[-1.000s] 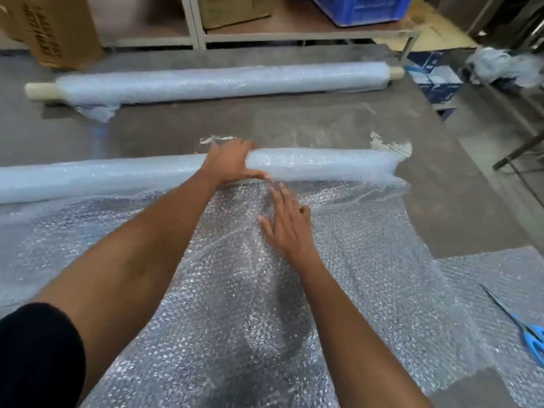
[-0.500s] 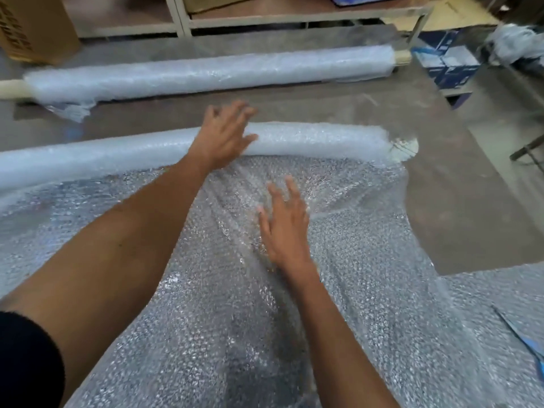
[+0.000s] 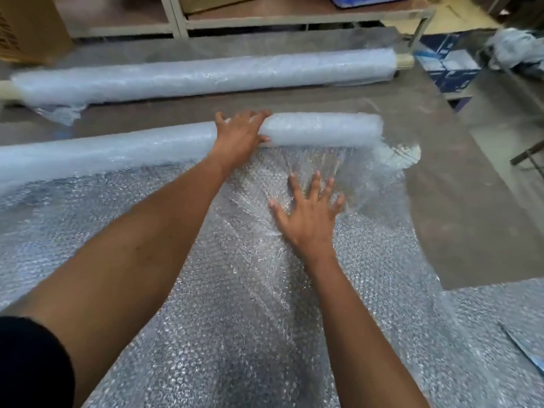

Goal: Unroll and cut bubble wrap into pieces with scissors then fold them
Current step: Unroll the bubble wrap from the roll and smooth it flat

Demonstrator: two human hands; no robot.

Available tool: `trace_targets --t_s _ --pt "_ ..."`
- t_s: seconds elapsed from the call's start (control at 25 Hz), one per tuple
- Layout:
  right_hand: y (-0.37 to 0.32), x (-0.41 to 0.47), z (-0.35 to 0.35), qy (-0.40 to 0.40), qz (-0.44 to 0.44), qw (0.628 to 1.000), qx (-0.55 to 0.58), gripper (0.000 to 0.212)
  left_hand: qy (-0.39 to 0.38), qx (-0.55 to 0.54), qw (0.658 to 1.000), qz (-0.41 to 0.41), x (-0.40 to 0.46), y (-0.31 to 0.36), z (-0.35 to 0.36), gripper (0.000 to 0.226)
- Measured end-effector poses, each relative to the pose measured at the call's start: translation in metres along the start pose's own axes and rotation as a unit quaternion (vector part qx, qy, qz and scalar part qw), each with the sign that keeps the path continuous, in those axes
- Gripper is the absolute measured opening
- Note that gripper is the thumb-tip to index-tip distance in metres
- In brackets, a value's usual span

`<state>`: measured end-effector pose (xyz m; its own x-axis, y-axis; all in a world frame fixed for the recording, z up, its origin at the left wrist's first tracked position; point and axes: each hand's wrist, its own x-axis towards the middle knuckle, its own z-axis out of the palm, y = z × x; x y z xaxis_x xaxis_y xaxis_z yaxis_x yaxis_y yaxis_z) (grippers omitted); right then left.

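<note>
The left hand (image 3: 240, 135) rests open-fingered on the bubble wrap roll (image 3: 321, 129), while the right hand (image 3: 307, 212) presses flat, fingers spread, on the unrolled sheet (image 3: 235, 334) just nearer the tabletop's (image 3: 471, 231) front edge.

Brown table (image 3: 459, 207) carries two bubble-wrap rolls (image 3: 206, 75), one partly unrolled.

Translucent white bubble wrap roll (image 3: 321, 129), silvery dotted unrolled sheet (image 3: 235, 304), grey-brown table (image 3: 459, 207), black sleeve (image 3: 32, 363)

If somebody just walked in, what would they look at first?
Probably the big shiny sheet of bubble wrap spread across the table, with the right hand pressing flat on it. Just beyond, the left hand rests on the fat roll it comes from. A second roll lies farther back.
</note>
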<state>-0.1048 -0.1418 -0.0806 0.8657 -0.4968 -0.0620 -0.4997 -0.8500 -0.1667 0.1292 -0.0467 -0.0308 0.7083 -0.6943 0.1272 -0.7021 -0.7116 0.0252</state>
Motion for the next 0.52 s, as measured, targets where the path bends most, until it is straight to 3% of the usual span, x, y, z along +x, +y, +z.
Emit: trace_targets --t_s 0.08,0.2,0.36,0.52 --pt "-0.001 -0.001 -0.001 -0.026 0.013 0.999 0.022 0.089 0.007 -0.013 1.000 -0.016 0.006 0.004 0.003 0.056" --pt "0.000 -0.004 0.000 -0.026 0.025 0.998 0.045 0.093 0.072 0.009 0.997 -0.022 0.002 0.023 0.002 0.076" --pt "0.001 0.003 -0.001 -0.036 0.027 0.998 0.053 0.096 0.038 0.062 0.984 0.162 0.000 0.045 0.013 0.050" --pt "0.004 -0.002 0.001 -0.026 0.019 0.999 0.041 0.092 0.027 0.026 0.997 0.074 0.008 0.045 0.029 0.064"
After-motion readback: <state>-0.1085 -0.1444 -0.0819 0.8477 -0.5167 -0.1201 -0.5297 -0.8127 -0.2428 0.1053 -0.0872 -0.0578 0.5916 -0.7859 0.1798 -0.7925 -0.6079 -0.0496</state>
